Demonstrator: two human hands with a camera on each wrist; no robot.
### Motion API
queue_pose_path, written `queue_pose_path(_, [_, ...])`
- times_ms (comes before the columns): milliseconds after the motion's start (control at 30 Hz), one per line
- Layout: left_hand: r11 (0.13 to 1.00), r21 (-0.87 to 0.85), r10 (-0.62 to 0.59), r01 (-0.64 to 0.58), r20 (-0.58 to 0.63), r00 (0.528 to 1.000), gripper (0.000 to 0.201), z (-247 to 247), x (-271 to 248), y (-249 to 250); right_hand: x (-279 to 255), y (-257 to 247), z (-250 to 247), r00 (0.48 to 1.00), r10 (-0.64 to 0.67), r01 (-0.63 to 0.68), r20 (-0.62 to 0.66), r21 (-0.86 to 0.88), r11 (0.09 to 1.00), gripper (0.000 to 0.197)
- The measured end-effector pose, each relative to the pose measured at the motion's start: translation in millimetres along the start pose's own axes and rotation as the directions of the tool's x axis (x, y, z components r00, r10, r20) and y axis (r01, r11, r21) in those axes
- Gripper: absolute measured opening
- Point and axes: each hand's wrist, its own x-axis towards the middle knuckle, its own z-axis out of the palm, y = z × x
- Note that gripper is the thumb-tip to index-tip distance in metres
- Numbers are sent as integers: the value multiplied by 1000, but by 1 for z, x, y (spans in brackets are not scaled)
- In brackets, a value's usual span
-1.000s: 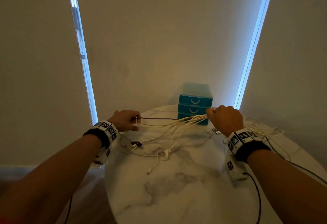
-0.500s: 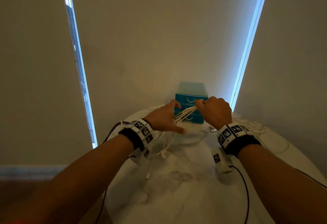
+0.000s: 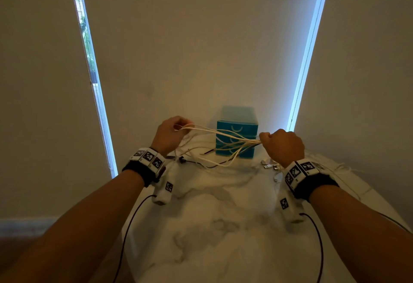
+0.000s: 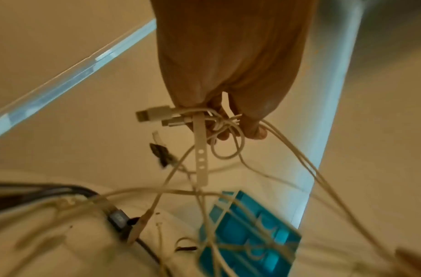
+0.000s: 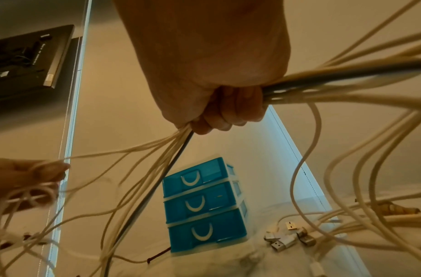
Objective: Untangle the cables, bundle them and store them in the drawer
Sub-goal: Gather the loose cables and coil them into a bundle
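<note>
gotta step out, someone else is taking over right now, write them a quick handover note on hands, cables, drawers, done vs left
Left hand: raised, pinching the white cable ends and a strap.
Right hand: fist gripping the gathered cables, white ones plus one dark.
The strands stretch between the hands in front of the blue drawer unit; loose ends trail on the marble table, and USB plugs lie under the right hand.
Done: cables gathered into one run.
Left: they still cross and loop, so finish untangling, bundle them, open a drawer (all three look shut) and store them.
</note>
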Motion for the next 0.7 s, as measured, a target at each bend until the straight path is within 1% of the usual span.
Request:
queue_pose_path(67, [979, -202, -39, 37, -5, 999, 14, -7, 0, 8, 0, 0, 0, 1000, 2, -2, 0, -1, 1000, 56])
queue_pose_path(100, [961, -270, -56, 55, 6, 998, 18, -10, 0, 11, 0, 1, -2, 1000, 4, -4, 2, -5, 1000, 56])
queue_pose_path(133, [941, -325, -81, 92, 48, 996, 21, -14, -1, 13, 2, 2, -4, 1000, 11, -11, 7, -11, 1000, 55])
queue_pose_path(167, [923, -358, -103, 143, 128, 986, 22, -17, -1, 11, 2, 2, -6, 1000, 25, -25, 15, -10, 1000, 55])
queue_pose_path(200, [918, -346, -110, 192, 242, 964, 21, -21, -3, 11, 3, 4, -8, 999, 42, -42, 26, -10, 999, 54])
queue_pose_path(233, [937, -274, -107, 217, 366, 924, 18, -25, -2, 8, 5, 5, -10, 998, 60, -60, 35, -9, 998, 54])
queue_pose_path(267, [959, -181, -105, 220, 493, 863, 14, -28, -4, 7, 6, 7, -12, 996, 77, -77, 38, -8, 997, 53])
queue_pose_path(300, [974, -90, -116, 208, 593, 797, 10, -31, -5, 6, 7, 8, -13, 996, 87, -87, 34, -7, 996, 53])
queue_pose_path(333, [977, -27, -139, 210, 666, 733, 15, -33, -7, 7, 8, 9, -14, 996, 87, -87, 30, -9, 996, 53])
queue_pose_path(367, [972, 36, -189, 231, 702, 687, 34, -33, -8, 7, 8, 9, -15, 996, 86, -85, 31, -14, 996, 53])
queue_pose_path(400, [960, 100, -254, 262, 705, 662, 56, -33, -9, 7, 8, 9, -15, 996, 84, -84, 34, -15, 996, 53])
queue_pose_path(433, [949, 180, -310, 258, 682, 663, 76, -33, -9, 8, 6, 8, -16, 996, 87, -86, 31, -9, 996, 53])
queue_pose_path(467, [939, 274, -341, 210, 644, 685, 88, -33, -8, 5, 5, 7, -15, 996, 87, -87, 30, -3, 996, 53])
queue_pose_path(500, [914, 378, -363, 145, 609, 705, 93, -33, -4, -1, 3, 5, -14, 996, 82, -82, 32, 5, 997, 53])
queue_pose_path(533, [874, 480, -386, 81, 582, 716, 94, -33, -1, -6, 3, 3, -13, 997, 70, -70, 34, 10, 997, 53])
queue_pose_path(567, [823, 567, -415, 36, 556, 720, 93, -33, 5, -13, 3, 2, -12, 998, 59, -59, 35, 10, 998, 52])
queue_pose_path(600, [767, 641, -440, 11, 514, 736, 87, -34, 9, -19, 3, 2, -12, 998, 47, -47, 39, -5, 999, 51])
queue_pose_path(667, [654, 755, -450, -39, 430, 783, 65, -38, 12, -28, 4, 6, -15, 998, 25, -20, 62, -81, 997, 46])
queue_pose_path(700, [627, 777, -430, -58, 407, 805, 52, -40, 11, -34, 4, 7, -17, 997, 24, -17, 69, -99, 995, 45])
